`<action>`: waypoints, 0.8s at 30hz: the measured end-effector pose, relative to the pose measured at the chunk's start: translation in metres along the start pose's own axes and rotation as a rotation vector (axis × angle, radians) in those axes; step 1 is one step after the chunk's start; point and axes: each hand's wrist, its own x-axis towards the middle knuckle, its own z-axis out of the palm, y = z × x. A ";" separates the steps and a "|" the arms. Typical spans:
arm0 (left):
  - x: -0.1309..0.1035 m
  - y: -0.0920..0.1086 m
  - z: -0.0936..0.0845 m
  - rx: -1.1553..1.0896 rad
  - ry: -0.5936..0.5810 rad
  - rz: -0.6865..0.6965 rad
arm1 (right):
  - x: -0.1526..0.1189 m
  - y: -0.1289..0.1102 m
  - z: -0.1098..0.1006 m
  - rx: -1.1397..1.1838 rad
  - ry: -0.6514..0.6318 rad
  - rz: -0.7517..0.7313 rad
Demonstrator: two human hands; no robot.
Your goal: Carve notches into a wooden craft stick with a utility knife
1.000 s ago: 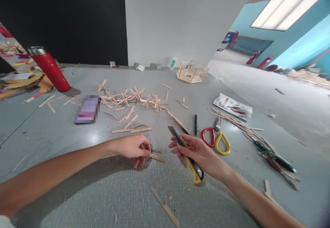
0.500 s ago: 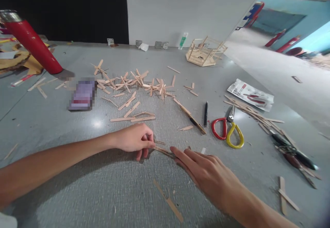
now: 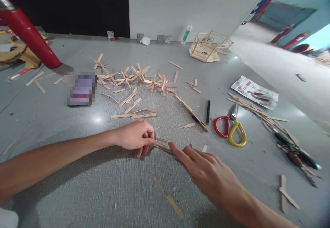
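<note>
My left hand [image 3: 136, 137] is closed, thumb and fingers pinching one end of a thin wooden craft stick [image 3: 162, 148] just above the table. From the right, my right hand [image 3: 199, 162] reaches over the stick's other end, forefinger stretched along it. Under its curled fingers shows a bit of a slim tool with a yellow handle [image 3: 190, 157]; the rest is hidden, so its kind is unclear. Another stick piece [image 3: 161, 140] lies just behind the pinched one. Nearer me lie a narrow stick piece and a wider craft stick [image 3: 174, 206].
Beyond my hands are loose and crossed craft sticks [image 3: 139, 73], a phone [image 3: 82, 89] and a red cylinder [image 3: 31, 37]. Rightward lie a black pen [image 3: 208, 111], red-and-yellow-handled scissors [image 3: 233, 126], pliers [image 3: 295, 150] and a packet [image 3: 255, 92]. A stick frame [image 3: 210, 47] stands by the partition.
The view has shifted slightly. My left hand keeps its pinch on the stick. My right hand has turned a little, and a bit of yellow now shows under its fingers.
</note>
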 end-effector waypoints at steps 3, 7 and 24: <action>0.000 -0.001 0.000 0.008 -0.001 0.011 | 0.003 -0.005 -0.002 -0.094 0.005 -0.010; 0.000 -0.002 -0.001 0.029 -0.011 0.037 | 0.008 -0.013 -0.008 -0.224 0.016 -0.019; 0.001 -0.006 -0.005 0.064 -0.036 0.091 | 0.009 -0.023 -0.020 -0.295 -0.078 0.001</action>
